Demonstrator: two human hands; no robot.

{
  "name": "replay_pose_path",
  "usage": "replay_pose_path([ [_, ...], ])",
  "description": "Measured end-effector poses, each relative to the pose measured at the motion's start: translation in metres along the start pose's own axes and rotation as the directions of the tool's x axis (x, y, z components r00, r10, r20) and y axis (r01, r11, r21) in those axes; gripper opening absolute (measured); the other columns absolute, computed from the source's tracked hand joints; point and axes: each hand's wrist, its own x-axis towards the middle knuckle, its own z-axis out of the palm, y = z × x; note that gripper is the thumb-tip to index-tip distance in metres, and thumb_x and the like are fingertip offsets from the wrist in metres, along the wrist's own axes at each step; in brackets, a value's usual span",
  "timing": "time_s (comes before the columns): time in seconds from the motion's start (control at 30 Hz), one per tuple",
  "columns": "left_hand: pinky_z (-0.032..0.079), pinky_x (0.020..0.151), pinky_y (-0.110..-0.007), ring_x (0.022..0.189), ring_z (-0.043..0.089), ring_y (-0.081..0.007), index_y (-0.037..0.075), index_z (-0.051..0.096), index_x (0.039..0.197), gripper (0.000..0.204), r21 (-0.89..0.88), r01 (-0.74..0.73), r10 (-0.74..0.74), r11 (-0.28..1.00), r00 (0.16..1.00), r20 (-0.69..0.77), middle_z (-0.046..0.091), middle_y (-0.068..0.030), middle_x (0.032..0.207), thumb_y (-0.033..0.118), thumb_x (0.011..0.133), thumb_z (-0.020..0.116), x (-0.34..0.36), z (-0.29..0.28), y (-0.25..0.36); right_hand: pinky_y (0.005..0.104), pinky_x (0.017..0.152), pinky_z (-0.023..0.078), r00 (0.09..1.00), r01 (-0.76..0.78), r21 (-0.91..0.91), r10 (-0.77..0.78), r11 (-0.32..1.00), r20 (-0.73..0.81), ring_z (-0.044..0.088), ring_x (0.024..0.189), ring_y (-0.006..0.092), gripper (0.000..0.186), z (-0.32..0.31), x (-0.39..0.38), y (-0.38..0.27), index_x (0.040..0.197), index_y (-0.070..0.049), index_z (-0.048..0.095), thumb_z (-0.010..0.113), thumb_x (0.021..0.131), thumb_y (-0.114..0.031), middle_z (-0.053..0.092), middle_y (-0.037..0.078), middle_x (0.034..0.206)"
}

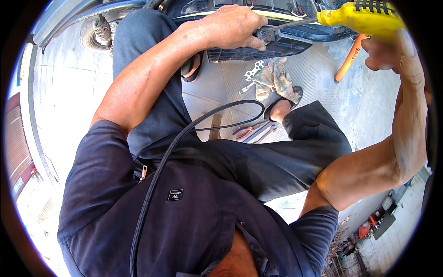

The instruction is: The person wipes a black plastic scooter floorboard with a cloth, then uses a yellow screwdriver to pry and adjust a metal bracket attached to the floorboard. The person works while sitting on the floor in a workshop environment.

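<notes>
My right hand (390, 55), its fingers partly blurred, holds a yellow tool (362, 17) with a black gridded top at the upper right. From the tool's nose a long thin metal shaft (295, 23) runs left toward my left hand (235, 28). My left hand is closed, thumb and fingers around a small dark piece (262, 36) at the shaft's far end; what exactly it pinches is partly hidden. Just below that hand sits a black ribbed plastic panel (263, 51), part of a dark vehicle body (198, 7).
A coil spring (102, 31) and wheel are at the upper left. An orange handle (349, 60) slants below the yellow tool. On the tiled floor lie a camouflage rag (274, 78), pliers (242, 132) and a wrench (265, 132). A black looped cord (170, 152) crosses my lap.
</notes>
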Motion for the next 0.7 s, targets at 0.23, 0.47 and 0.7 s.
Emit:
replay_pose_path([
  [0.23,0.054,0.074,-0.041,0.073,0.069,-0.0302,0.001,0.065,0.106,0.045,-0.017,0.017,-0.017,1.0,1.0,0.026,0.065,-0.0167,0.069,0.035,0.079,0.077,-0.001,0.0,0.001,0.0239,0.06,0.053,1.0,-0.001,0.004,0.001,1.0,-0.001,0.066,0.066,0.0123,0.044,0.0,0.002,0.0,0.125,-0.006,0.058,0.063,0.095,-0.037,0.07,0.009,0.085],
  [0.47,0.053,0.074,-0.042,0.073,0.069,-0.0312,0.002,0.065,0.105,0.044,-0.002,-0.028,0.028,1.0,0.999,-0.028,0.064,-0.0175,0.07,0.035,0.078,0.077,-0.001,0.002,-0.002,0.0236,0.06,0.053,1.0,0.001,0.008,-0.001,1.0,-0.007,0.066,0.065,0.0122,0.044,-0.001,0.002,0.0,0.125,-0.006,0.058,0.063,0.095,-0.037,0.07,0.009,0.084],
  [0.7,0.053,0.072,-0.042,0.071,0.068,-0.0313,0.001,0.065,0.105,0.044,-0.002,-0.013,0.013,1.0,1.0,-0.015,0.063,-0.0172,0.068,0.035,0.079,0.077,-0.001,-0.001,-0.002,0.0233,0.06,0.053,1.0,-0.002,0.009,0.002,1.0,-0.015,0.066,0.065,0.0121,0.044,-0.007,0.003,0.016,0.125,-0.006,0.058,0.064,0.095,-0.037,0.07,0.009,0.084],
])
